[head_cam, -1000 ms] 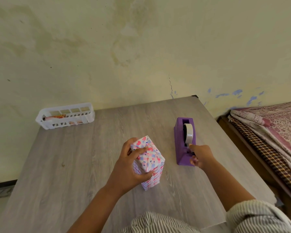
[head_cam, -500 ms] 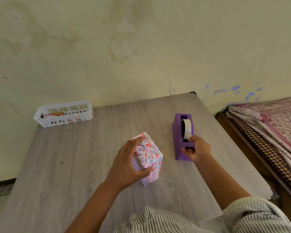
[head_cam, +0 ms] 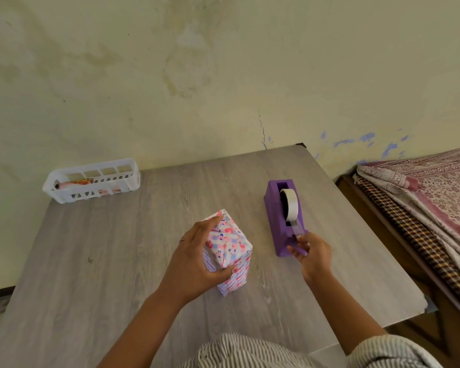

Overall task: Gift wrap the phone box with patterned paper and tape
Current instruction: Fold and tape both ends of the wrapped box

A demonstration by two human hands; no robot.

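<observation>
The phone box (head_cam: 232,251), covered in white paper with pink and blue hearts, stands on end on the grey wooden table (head_cam: 117,261). My left hand (head_cam: 197,261) grips its top, thumb on the near edge and fingers over the folded flaps. Right of it sits a purple tape dispenser (head_cam: 279,216) holding a white roll. My right hand (head_cam: 312,254) pinches a strip of clear tape (head_cam: 298,231) drawn from the roll over the dispenser's front end.
A white slotted basket (head_cam: 93,180) with a few packets stands at the table's back left by the wall. A bed with patterned covers (head_cam: 422,203) lies close beyond the table's right edge.
My right hand has drawn back from the roll toward me, pulling a strip of tape out. My left hand has kept its hold on the wrapped box.
</observation>
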